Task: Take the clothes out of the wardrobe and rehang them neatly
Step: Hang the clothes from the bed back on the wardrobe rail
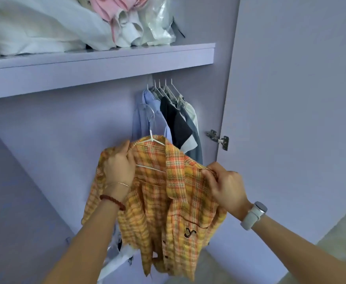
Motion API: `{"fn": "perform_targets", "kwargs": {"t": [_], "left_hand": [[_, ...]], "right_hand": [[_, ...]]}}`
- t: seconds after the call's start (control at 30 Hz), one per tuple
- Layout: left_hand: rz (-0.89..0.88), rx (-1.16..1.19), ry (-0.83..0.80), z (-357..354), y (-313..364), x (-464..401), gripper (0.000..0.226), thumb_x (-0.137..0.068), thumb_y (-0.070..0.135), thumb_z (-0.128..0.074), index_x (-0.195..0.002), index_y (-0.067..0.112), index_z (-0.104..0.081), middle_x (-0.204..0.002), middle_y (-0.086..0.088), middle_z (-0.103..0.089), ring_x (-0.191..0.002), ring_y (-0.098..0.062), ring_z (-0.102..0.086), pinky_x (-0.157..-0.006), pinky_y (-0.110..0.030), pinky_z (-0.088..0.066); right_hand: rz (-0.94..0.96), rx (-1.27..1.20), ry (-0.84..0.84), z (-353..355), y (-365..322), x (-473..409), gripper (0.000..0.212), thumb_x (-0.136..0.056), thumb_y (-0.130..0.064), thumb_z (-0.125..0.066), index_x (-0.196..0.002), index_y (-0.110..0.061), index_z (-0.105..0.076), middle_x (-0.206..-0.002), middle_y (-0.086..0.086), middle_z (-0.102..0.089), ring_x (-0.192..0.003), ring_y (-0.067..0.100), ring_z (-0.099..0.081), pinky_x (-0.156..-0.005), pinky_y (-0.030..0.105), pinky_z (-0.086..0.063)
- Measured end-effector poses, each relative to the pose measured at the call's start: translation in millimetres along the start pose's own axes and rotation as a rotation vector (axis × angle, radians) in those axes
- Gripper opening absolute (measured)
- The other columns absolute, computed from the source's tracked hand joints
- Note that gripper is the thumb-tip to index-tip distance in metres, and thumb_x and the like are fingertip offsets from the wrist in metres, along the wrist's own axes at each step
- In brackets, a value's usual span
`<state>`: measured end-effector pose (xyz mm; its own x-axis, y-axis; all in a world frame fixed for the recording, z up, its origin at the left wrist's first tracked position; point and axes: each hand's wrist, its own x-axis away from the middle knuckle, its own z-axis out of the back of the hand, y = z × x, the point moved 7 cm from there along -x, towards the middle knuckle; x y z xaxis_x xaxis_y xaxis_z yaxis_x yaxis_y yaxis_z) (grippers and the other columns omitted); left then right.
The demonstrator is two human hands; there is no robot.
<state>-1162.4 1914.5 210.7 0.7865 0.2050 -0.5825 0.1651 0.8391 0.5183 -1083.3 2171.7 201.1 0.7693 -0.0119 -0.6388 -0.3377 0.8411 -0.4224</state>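
Lilac wardrobe (55, 124) panels fill the view, with hung shirts (168, 119) bunched under a shelf (98, 60). In front, both hands hold an orange plaid shirt (159, 193) on a white hanger (152, 138): left hand (117, 162) gripping its shoulder, right hand (226, 187) with fingers (208, 174) pinching the other shoulder.

Both forearms are raised forward and upward. The left hand (117, 163) is curled, fingers closed over a fold of cloth at its far edge. The right hand (225, 187) is clenched, cloth pinched between thumb and fingers; wrist bent inward.
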Motion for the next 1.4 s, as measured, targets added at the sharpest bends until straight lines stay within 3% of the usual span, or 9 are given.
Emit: {"fn": "perform_targets", "kwargs": {"t": [0.1,0.17,0.27,0.37,0.53,0.67,0.83,0.97,1.4], "left_hand": [[-0.006,-0.046,0.034,12,-3,-10,0.033,-0.094,0.018,-0.048,-0.124,0.008,-0.058,-0.106,-0.024,-0.065,-0.096,-0.042,-0.058,-0.081,-0.045,-0.047],[0.014,-0.091,-0.047,7,-12,-17,0.041,-0.097,0.025,-0.044,-0.135,0.011,-0.046,-0.123,-0.022,-0.057,-0.110,-0.039,-0.053,-0.090,-0.043,-0.041],[-0.002,-0.089,-0.226,-10,-26,-21,0.061,-0.095,0.030,-0.044,-0.147,0.013,-0.017,-0.153,-0.014,-0.018,-0.141,-0.029,-0.014,-0.114,-0.044,-0.016],[0.001,-0.091,-0.078,10,-23,-32,0.056,-0.093,0.034,-0.043,-0.144,0.015,-0.027,-0.152,-0.015,-0.020,-0.139,-0.033,-0.015,-0.109,-0.053,-0.024],[-0.319,-0.287,0.289,56,39,-63,0.049,-0.083,0.020,-0.053,-0.131,0.008,-0.050,-0.139,-0.022,-0.042,-0.130,-0.042,-0.034,-0.095,-0.054,-0.034],[-0.413,-0.454,0.463,67,66,-94,0.052,-0.083,0.020,-0.057,-0.134,0.014,-0.047,-0.143,-0.020,-0.038,-0.134,-0.040,-0.030,-0.103,-0.056,-0.026],[-0.340,-0.588,0.510,48,60,-128,0.060,-0.084,0.027,-0.055,-0.141,0.018,-0.037,-0.148,-0.020,-0.026,-0.136,-0.043,-0.016,-0.106,-0.064,-0.009],[-0.359,-0.685,0.608,39,48,-137,0.065,-0.084,0.032,-0.055,-0.143,0.020,-0.031,-0.147,-0.013,-0.015,-0.134,-0.039,-0.012,-0.103,-0.063,-0.008],[-0.361,-0.768,0.629,35,43,-141,0.071,-0.083,0.038,-0.051,-0.145,0.022,-0.022,-0.149,-0.015,-0.025,-0.136,-0.040,-0.015,-0.103,-0.063,-0.009]], "right_hand": [[-0.020,-0.022,-0.003,-22,-5,-15,0.019,-0.090,-0.023,-0.056,-0.084,-0.006,-0.061,-0.050,0.010,-0.058,-0.045,0.033,-0.055,-0.045,0.037,-0.043],[-0.009,-0.044,0.007,-35,-12,-25,0.019,-0.090,-0.023,-0.055,-0.084,-0.006,-0.061,-0.052,0.011,-0.059,-0.046,0.033,-0.055,-0.044,0.036,-0.041],[-0.062,-0.113,0.004,-57,-16,-44,0.021,-0.092,-0.026,-0.052,-0.086,-0.008,-0.060,-0.058,0.011,-0.061,-0.053,0.033,-0.057,-0.048,0.030,-0.034],[-0.134,-0.170,0.011,-79,-18,-69,0.024,-0.093,-0.028,-0.048,-0.086,-0.007,-0.058,-0.065,0.011,-0.063,-0.062,0.033,-0.058,-0.053,0.030,-0.033],[-0.212,-0.265,0.034,-108,-24,-119,0.028,-0.094,-0.028,-0.047,-0.087,-0.003,-0.057,-0.070,0.016,-0.065,-0.066,0.033,-0.060,-0.058,0.038,-0.046],[-0.231,-0.288,0.045,-132,-15,-152,0.029,-0.094,-0.030,-0.047,-0.087,-0.004,-0.057,-0.070,0.016,-0.065,-0.066,0.034,-0.061,-0.057,0.036,-0.044],[-0.314,-0.383,0.067,-161,-3,-183,0.026,-0.094,-0.027,-0.047,-0.088,-0.003,-0.056,-0.070,0.019,-0.064,-0.065,0.039,-0.059,-0.056,0.036,-0.042],[-0.382,-0.381,0.063,-174,3,-209,0.027,-0.095,-0.027,-0.044,-0.092,-0.003,-0.055,-0.074,0.021,-0.064,-0.069,0.039,-0.059,-0.057,0.035,-0.041],[-0.430,-0.295,-0.202,-211,-4,-220,0.028,-0.096,-0.022,-0.036,-0.110,-0.002,-0.050,-0.100,0.022,-0.061,-0.089,0.040,-0.059,-0.064,0.037,-0.043]]}}
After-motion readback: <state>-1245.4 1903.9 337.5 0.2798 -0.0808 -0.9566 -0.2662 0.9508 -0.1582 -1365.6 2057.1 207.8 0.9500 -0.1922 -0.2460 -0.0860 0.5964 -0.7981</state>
